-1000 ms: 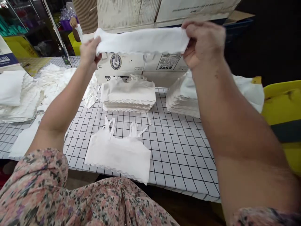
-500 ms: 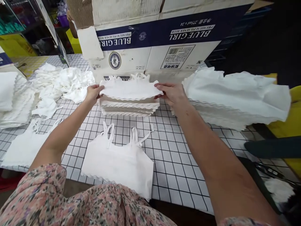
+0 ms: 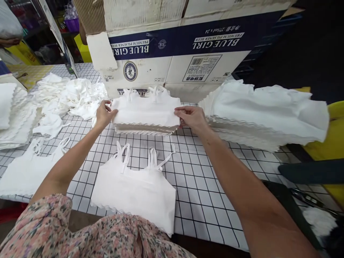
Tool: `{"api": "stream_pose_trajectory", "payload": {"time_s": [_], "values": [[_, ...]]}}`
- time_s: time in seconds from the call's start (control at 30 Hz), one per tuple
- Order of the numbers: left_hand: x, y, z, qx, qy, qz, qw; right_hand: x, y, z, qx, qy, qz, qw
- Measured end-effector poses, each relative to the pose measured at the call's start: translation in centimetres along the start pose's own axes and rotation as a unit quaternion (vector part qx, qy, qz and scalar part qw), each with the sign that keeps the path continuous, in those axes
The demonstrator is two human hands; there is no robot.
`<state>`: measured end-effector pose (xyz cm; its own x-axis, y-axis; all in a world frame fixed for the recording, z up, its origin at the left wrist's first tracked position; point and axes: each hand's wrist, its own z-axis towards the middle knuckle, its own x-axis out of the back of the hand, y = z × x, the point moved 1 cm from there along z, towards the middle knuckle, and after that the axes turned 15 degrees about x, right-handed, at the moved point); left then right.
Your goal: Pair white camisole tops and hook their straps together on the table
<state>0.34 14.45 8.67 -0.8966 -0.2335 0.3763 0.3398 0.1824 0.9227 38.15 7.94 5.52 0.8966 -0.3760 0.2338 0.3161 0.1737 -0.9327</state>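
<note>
A white camisole top (image 3: 146, 111) with thin straps and a wavy hem lies flat on top of a stack of white tops (image 3: 143, 129). At its left edge, my left hand (image 3: 104, 113) pinches the fabric between thumb and fingers. My right hand (image 3: 191, 116) grips the opposite edge the same way. Nearer to me, a second camisole top (image 3: 137, 188) is spread on the grid-patterned table cloth (image 3: 204, 200), its straps pointing away from me. Another strappy white top (image 3: 29, 168) lies to the left, partly behind my left forearm.
A large upside-down beer carton (image 3: 172, 46) stands behind the stack. To the right is a thick pile of white fabric pieces (image 3: 268, 111); crumpled white garments (image 3: 72, 93) and a folded stack (image 3: 18, 118) lie left. Another person's hand (image 3: 9, 42) shows at the far left.
The top between my hands has come down from above the stack to lie flat on it, slightly nearer me. Another person's hand with a pale bag has appeared at upper left.
</note>
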Motion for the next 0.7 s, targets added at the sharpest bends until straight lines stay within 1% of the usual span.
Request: {"api": "stream_pose_trajectory", "payload": {"time_s": [0.03,0.07,0.1,0.13,0.2,0.27,0.3,0.37,0.4,0.43,0.5,0.57,0.63,0.7], "values": [[-0.3,0.2,-0.2,-0.077,0.016,0.041,0.996,0.1,-0.1,0.4,0.012,0.007,-0.020,1.000],[-0.9,0.4,-0.5,-0.153,0.019,0.079,0.985,0.2,-0.3,0.8,0.031,0.017,-0.043,0.998],[-1.7,0.5,-0.8,-0.219,0.006,0.110,0.970,0.0,-0.6,1.4,0.058,0.025,-0.072,0.995],[-2.8,0.6,-1.1,-0.267,-0.021,0.130,0.955,-0.3,-1.0,1.9,0.092,0.028,-0.106,0.990],[-5.1,0.9,-1.6,-0.333,-0.082,0.161,0.925,-1.4,-1.7,2.6,0.174,0.004,-0.178,0.969],[-7.4,1.4,-1.5,-0.365,-0.118,0.184,0.905,-3.1,-2.2,2.4,0.248,-0.066,-0.245,0.935],[-8.5,1.9,-1.2,-0.369,-0.125,0.188,0.902,-3.9,-2.2,1.9,0.271,-0.112,-0.274,0.916],[-10.6,3.3,-0.2,-0.353,-0.118,0.182,0.910,-5.2,-1.8,0.5,0.291,-0.204,-0.330,0.874],[-11.7,4.1,0.5,-0.330,-0.111,0.178,0.920,-5.6,-1.5,-0.2,0.289,-0.239,-0.355,0.856],[-12.8,5.1,1.2,-0.298,-0.107,0.176,0.932,-5.8,-1.1,-0.8,0.283,-0.261,-0.374,0.844],[-15.2,6.9,2.7,-0.217,-0.112,0.179,0.953,-5.9,-0.5,-1.6,0.268,-0.269,-0.396,0.836],[-17.5,8.4,3.7,-0.138,-0.125,0.175,0.967,-5.8,-0.2,-1.8,0.253,-0.255,-0.406,0.840],[-19.3,9.5,4.4,-0.079,-0.133,0.135,0.979,-5.7,-0.2,-1.7,0.240,-0.248,-0.409,0.845],[-20.4,10.3,4.5,-0.038,-0.138,0.081,0.986,-5.7,-0.3,-1.7,0.236,-0.247,-0.409,0.846]]}}
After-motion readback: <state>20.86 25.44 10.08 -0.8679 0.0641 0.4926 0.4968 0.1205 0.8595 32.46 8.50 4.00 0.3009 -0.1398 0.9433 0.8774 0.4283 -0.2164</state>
